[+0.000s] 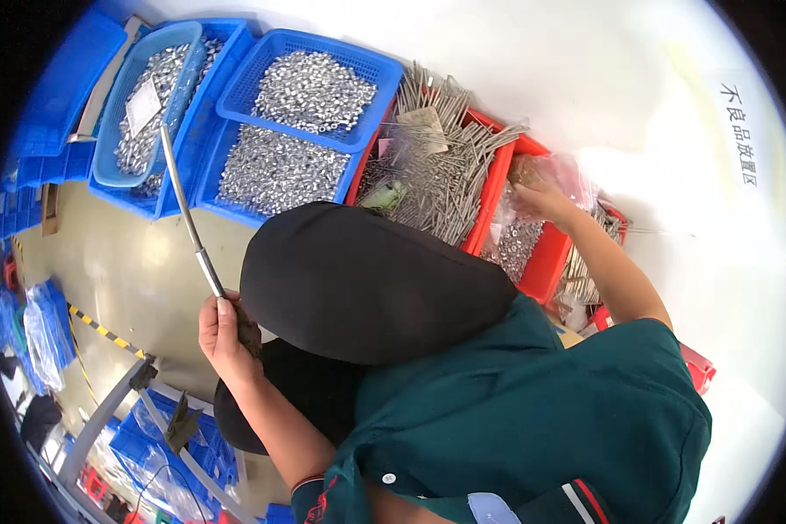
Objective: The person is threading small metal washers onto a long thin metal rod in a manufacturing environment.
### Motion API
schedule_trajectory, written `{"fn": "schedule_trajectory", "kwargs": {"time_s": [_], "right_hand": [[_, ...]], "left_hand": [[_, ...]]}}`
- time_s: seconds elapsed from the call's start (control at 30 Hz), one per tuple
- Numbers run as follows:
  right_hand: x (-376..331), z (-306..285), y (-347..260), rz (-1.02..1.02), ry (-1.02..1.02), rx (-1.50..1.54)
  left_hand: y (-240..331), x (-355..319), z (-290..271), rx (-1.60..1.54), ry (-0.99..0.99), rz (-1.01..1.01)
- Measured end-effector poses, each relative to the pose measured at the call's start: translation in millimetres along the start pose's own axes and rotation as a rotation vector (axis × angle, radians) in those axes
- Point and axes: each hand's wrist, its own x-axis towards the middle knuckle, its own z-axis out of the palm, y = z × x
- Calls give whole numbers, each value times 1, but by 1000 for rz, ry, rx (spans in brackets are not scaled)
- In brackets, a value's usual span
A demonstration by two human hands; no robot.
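My left hand is closed round the lower end of a long thin metal rod, which slants up and to the left. A shiny metal sleeve sits on the rod just above my fingers. Something dark shows beside my palm. At the right, my right hand reaches over a red bin with small metal nuts in it. Its fingers are curled next to a clear plastic bag; what they hold, if anything, I cannot make out.
Blue baskets of small metal parts stand at the back left. Thin metal rods fill a red bin beside them, with more rods farther right. A black rounded cushion-like shape is between my arms. A metal frame stands lower left.
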Motion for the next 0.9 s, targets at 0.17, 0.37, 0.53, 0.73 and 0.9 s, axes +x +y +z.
{"fn": "schedule_trajectory", "kwargs": {"time_s": [0.17, 0.37, 0.53, 0.73, 0.9], "right_hand": [[18, -25, 58, -171, 196, -413], [37, 58, -51, -698, 281, -488], [40, 177, -151, -1128, 18, -594], [93, 281, -192, -1445, -36, -972], [125, 323, -203, -1273, 41, -1171]], "left_hand": [[3, 0, 6, 12, -31, -9], [5, -3, -13, -10, 99, -72], [-6, 1, -18, 25, 85, -45], [-4, 2, -23, -25, 127, -34], [-1, 5, -23, -69, 154, -77]]}}
